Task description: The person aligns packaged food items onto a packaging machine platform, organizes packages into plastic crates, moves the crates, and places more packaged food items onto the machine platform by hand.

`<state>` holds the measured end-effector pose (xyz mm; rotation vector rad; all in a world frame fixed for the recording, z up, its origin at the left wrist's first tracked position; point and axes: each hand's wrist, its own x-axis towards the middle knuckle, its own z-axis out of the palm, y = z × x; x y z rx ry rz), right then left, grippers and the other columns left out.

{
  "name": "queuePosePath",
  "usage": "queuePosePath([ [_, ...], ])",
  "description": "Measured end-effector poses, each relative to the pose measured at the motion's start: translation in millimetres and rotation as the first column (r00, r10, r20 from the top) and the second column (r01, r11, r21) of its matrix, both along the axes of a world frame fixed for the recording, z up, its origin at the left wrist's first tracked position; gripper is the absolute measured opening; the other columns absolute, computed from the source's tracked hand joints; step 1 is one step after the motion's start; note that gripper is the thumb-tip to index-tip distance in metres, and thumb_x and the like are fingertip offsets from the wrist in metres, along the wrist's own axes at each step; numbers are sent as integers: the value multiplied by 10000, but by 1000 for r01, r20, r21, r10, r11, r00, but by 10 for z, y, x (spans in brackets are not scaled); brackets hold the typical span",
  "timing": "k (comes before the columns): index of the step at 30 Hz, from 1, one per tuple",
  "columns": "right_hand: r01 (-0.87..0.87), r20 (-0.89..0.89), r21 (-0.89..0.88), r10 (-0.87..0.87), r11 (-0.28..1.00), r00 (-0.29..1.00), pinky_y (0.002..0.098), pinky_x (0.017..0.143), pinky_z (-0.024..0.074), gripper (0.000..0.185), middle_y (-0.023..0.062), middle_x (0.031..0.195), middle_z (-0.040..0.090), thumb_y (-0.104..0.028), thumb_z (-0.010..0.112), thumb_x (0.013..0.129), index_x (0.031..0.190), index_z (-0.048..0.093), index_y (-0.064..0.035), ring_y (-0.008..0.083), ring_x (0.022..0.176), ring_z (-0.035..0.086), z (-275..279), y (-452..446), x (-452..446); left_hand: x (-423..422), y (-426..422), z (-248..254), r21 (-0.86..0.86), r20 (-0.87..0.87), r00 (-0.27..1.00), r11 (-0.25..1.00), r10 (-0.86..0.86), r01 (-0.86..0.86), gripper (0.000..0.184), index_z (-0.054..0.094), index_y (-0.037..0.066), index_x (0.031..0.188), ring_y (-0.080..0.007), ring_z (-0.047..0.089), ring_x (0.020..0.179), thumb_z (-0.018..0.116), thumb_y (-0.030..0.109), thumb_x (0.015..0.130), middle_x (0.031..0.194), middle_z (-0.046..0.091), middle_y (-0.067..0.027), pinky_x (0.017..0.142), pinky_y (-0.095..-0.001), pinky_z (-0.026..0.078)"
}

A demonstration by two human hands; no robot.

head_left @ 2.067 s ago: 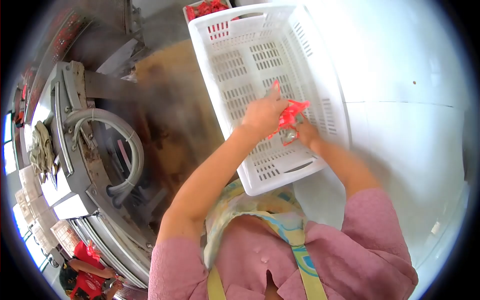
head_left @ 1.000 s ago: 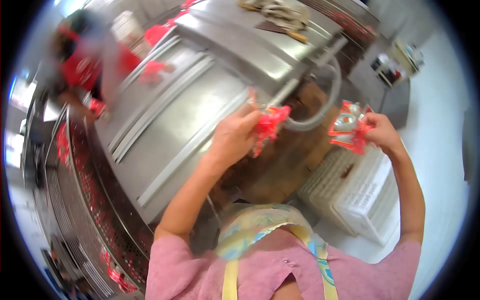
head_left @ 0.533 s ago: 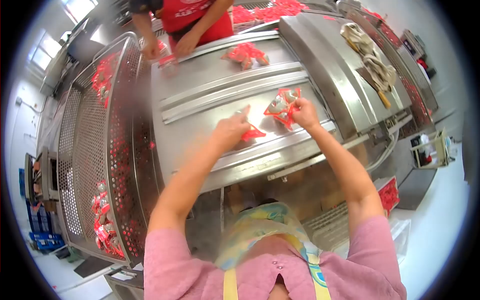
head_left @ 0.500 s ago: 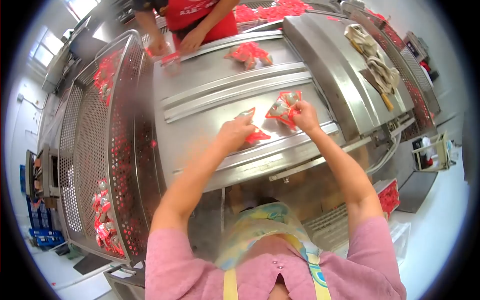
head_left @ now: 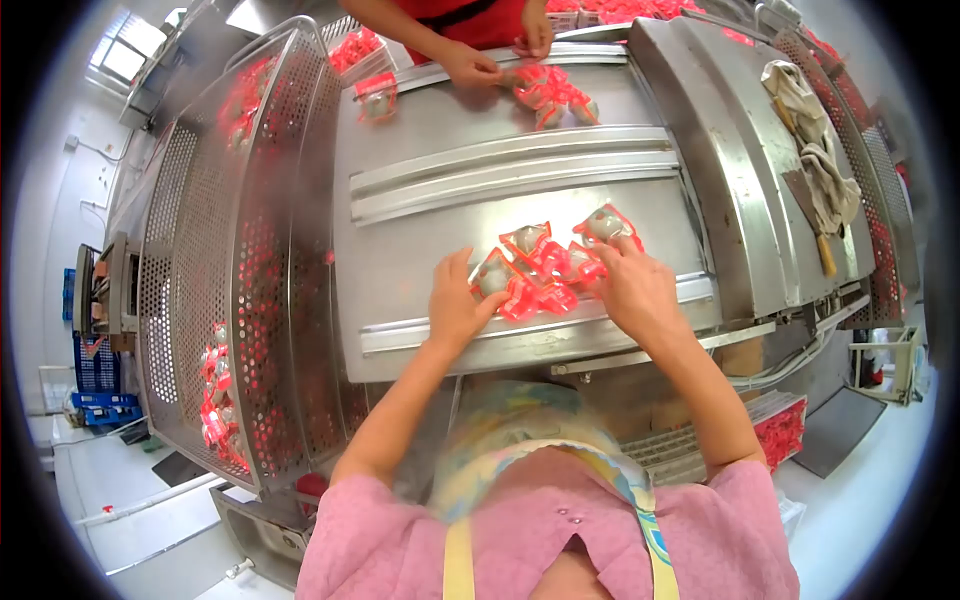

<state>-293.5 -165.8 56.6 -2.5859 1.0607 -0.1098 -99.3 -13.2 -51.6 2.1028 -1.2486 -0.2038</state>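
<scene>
Several clear plastic packets with red edges [head_left: 548, 258], each with a round grey-green egg-like thing inside, lie in a loose group on the near part of the steel table [head_left: 430, 225]. My left hand [head_left: 458, 300] is open beside the group, thumb apart from the fingers, around the leftmost packet [head_left: 492, 276]. At the group's right side, my right hand [head_left: 642, 292] has its fingers curled on the upper right packet [head_left: 606, 224]. Its fingertips are partly hidden among the packets.
Across the table, a co-worker's hands [head_left: 472, 66] are beside another packet pile [head_left: 550, 92]. A single packet [head_left: 377, 97] lies at the far left. Metal ridges [head_left: 520, 165] cross the table. A perforated bin [head_left: 275, 250] stands left; cloth gloves [head_left: 815, 140] lie right near a wooden-handled tool [head_left: 826, 255].
Packets that were in my two hands now lie together on the table. My left hand has opened. The co-worker's hands moved from the left over to the far pile.
</scene>
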Motion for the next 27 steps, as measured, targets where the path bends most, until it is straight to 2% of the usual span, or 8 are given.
queuePosePath([
  [3, -151, 133, 216, 125, 965, 983, 441, 656, 501, 221, 143, 891, 636, -242, 648, 803, 886, 647, -37, 325, 781, 633, -155, 113, 258, 40, 134, 4, 237, -363, 911, 965, 198, -116, 494, 535, 11, 1125, -164, 548, 737, 749, 265, 759, 1023, 602, -129, 570, -278, 445],
  [5, -128, 8, 247, 131, 960, 991, 451, 656, 492, 241, 153, 767, 646, -273, 637, 820, 816, 653, -33, 342, 752, 635, -455, 223, 413, 130, 212, -23, 393, -734, 605, 919, 308, 9, 358, 576, 13, 1011, -95, 500, 616, 694, 298, 828, 924, 623, -95, 465, -241, 384],
  [8, -80, -40, 213, 91, 974, 995, 437, 641, 492, 266, 156, 717, 640, -306, 639, 820, 803, 659, -41, 329, 725, 637, -622, 355, 591, 116, 179, 197, 376, -913, 231, 914, 337, 154, 307, 583, 27, 912, -45, 444, 531, 609, 332, 892, 785, 608, -52, 392, -197, 301],
  [12, -20, -31, 500, 40, 866, 999, 319, 468, 442, 376, 103, 600, 592, -349, 597, 874, 853, 652, 22, 159, 485, 550, -504, 339, 701, 209, 126, 64, 330, -942, -42, 942, 333, 69, 207, 560, 39, 806, -35, 388, 454, 599, 230, 878, 665, 556, -11, 365, -184, 255],
  [15, 218, -67, 758, -259, 615, 964, 290, 415, 401, 464, 78, 587, 583, -406, 525, 923, 845, 651, 33, 120, 434, 503, -530, 341, 779, 477, 211, 50, 376, -921, -48, 916, 386, 141, 135, 557, 42, 800, -28, 398, 466, 587, 159, 860, 727, 563, -12, 349, -183, 242],
  [19, 227, -123, 793, -216, 565, 969, 248, 395, 356, 480, 64, 641, 608, -411, 495, 939, 861, 651, 36, 99, 421, 489, -593, 580, 984, 908, 433, -12, 356, -909, -146, 909, 391, 218, 64, 563, 50, 786, -2, 423, 472, 593, 85, 830, 708, 553, -3, 329, -144, 212],
  [24, 255, -236, 967, -353, 7, 905, 209, 402, 353, 355, 36, 718, 631, -371, 588, 912, 920, 619, -18, 85, 511, 536, -801, 873, 1287, 1223, 549, -25, 411, -881, -75, 835, 467, 364, 115, 581, 80, 798, 23, 424, 473, 662, 145, 847, 677, 532, 45, 342, -107, 268],
  [27, 185, -242, 968, -431, -171, 869, 190, 394, 338, 299, 38, 708, 621, -327, 604, 909, 860, 608, -33, 78, 522, 532, -924, 945, 1300, 1303, 519, 12, 418, -875, -36, 793, 482, 443, 140, 588, 101, 796, 26, 421, 466, 697, 178, 838, 652, 522, 60, 347, -99, 282],
])
